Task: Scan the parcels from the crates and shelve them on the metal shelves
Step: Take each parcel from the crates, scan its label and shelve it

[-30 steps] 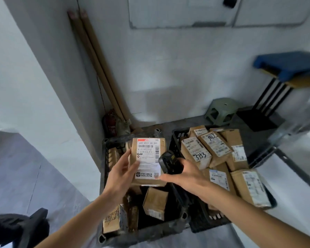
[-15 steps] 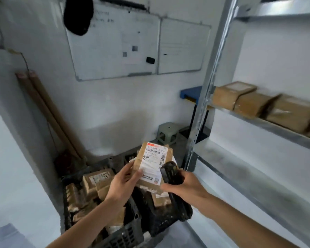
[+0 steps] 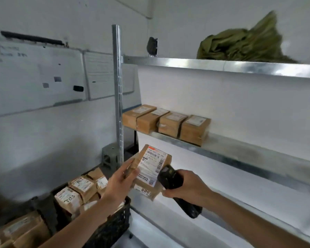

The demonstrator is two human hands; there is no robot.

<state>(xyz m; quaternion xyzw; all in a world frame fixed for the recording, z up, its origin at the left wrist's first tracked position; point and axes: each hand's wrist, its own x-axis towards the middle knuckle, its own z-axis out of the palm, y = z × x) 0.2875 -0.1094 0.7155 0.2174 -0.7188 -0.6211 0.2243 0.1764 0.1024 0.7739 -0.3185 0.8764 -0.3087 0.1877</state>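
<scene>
Brown cardboard parcel with a white barcode label (image 3: 151, 171) sits tilted in the air, in front of the galvanised metal shelves (image 3: 240, 149) and above the black plastic crate (image 3: 113, 228). The left hand (image 3: 119, 183) grips its left edge, fingers curled around it. The right hand (image 3: 185, 187) is closed around a black handheld scanner (image 3: 174, 187), whose head lies just beside the label's right edge. Four brown boxes (image 3: 166, 123) stand in a row, touching, on the middle shelf. More labelled parcels (image 3: 79, 190) fill the crate. A crumpled olive-green sack (image 3: 243, 45) lies on the top shelf.
</scene>
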